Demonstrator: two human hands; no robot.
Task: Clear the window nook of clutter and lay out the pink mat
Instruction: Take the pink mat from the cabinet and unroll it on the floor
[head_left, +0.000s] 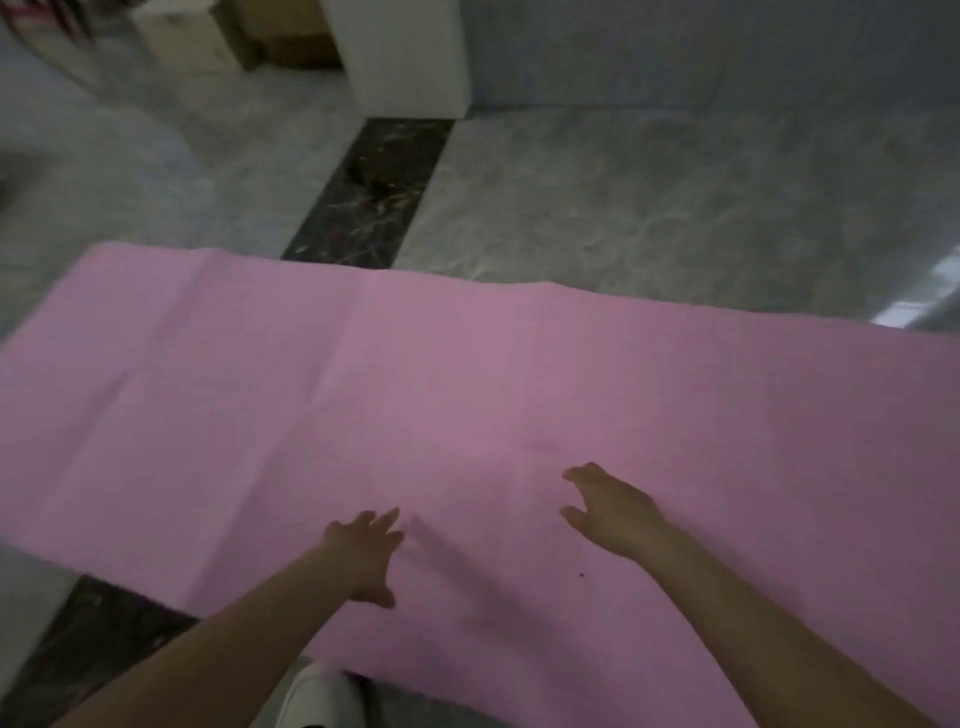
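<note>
The pink mat (467, 395) runs past both side edges, blurred.

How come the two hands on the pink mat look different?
The left hand sits nearer the mat's near edge, while the right hand reaches farther across the pink mat. The left hand's fingers lie close together; the right hand's fingers look more spread, thumb apart. A soft shadow shows beside the left hand, none so plain by the right. Both are open, over the mat, gripping nothing.

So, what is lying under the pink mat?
The flat, creased pink mat lies on the grey marble floor and crosses a dark marble strip, hiding its middle. Anything else beneath is covered.
</note>
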